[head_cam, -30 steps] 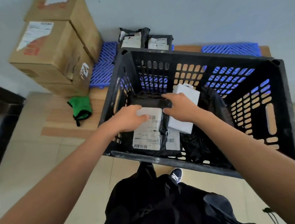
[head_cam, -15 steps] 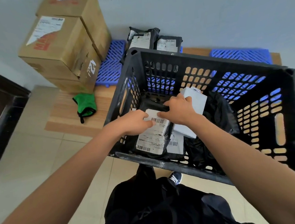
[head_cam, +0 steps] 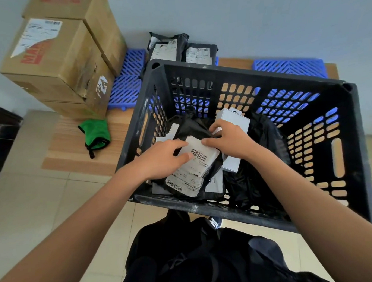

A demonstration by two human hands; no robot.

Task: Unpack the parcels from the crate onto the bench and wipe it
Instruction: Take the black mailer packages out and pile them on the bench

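A black slotted crate [head_cam: 240,77] stands on the low wooden bench [head_cam: 70,150]. Inside it lie black mailer bags and a white box [head_cam: 234,119]. Both my hands reach into the crate. My left hand [head_cam: 166,158] and my right hand [head_cam: 229,138] grip the top black parcel with a white barcode label [head_cam: 200,156] from its two sides, tilting it up off the pile. More black bags [head_cam: 259,157] lie to the right under my right forearm. Two black parcels [head_cam: 182,50] lie on the bench behind the crate.
Stacked cardboard boxes [head_cam: 56,59] stand at the bench's left end against the wall. Blue plastic grid mats [head_cam: 129,87] lie on the bench under and behind the crate. A green cloth [head_cam: 95,132] lies on the bench left of the crate. Tiled floor and my dark trousers are below.
Both hands closed in on the labelled black parcel and lifted its near end, so it now tilts up from the pile. The view shifted slightly closer and leftward.
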